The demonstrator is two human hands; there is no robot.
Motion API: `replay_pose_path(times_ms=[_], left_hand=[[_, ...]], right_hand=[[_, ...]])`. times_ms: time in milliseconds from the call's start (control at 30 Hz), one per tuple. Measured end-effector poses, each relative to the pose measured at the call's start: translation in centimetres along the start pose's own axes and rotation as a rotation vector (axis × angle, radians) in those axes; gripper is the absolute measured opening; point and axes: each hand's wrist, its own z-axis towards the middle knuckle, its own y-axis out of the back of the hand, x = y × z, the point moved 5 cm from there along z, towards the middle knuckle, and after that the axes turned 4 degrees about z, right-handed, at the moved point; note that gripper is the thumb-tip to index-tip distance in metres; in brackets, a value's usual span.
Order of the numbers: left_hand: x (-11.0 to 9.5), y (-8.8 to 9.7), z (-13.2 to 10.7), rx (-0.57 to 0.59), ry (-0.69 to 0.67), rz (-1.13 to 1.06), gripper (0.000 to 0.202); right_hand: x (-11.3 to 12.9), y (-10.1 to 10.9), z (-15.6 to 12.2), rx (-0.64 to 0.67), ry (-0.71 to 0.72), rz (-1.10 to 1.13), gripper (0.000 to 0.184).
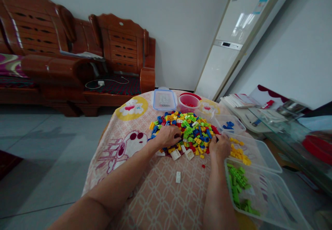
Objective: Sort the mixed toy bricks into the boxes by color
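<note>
A heap of toy building bricks [190, 130] in red, blue, yellow, green and white lies on the round table. My left hand [168, 136] rests on the heap's left side with its fingers curled into the bricks; what they grip, if anything, is hidden. At the heap's right edge, my right hand [220, 147] is closed, thumb and fingers drawn together, and I cannot make out what is in them. Two white blocks lie at the heap's front, one of them a white brick [189, 154]. Closer to me sit a long white brick [178, 177] and a small red piece [203, 166].
Clear boxes at the right hold green bricks [237, 181], yellow bricks [240, 154] and blue bricks [228, 125]. Behind the heap stand a round tub [189, 100] with red pieces and a blue-rimmed lidded box [165, 99]. A glass table [280, 126] adjoins at right.
</note>
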Motion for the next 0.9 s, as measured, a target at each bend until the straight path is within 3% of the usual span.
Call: replay_pose_path(times_ms=[133,300,533,900], left_hand=[[-0.8,-0.6,0.0,0.040,-0.058,0.015,0.018],[-0.2,-0.5,0.0,0.042,0.006,0.072,0.019],[-0.5,-1.0,0.4,0.048,-0.025,0.033,0.022],[-2.5,-1.5,1.0,0.116,0.262,0.129,0.028]], right_hand=[[-0.1,0.0,0.0,-0.008,0.010,0.004,0.030],[0.0,0.0,0.1,0.004,0.003,-0.017,0.030],[0.3,0.2,0.0,0.000,0.019,-0.009,0.029],[0.2,0.0,0.1,0.009,0.005,-0.027,0.029]])
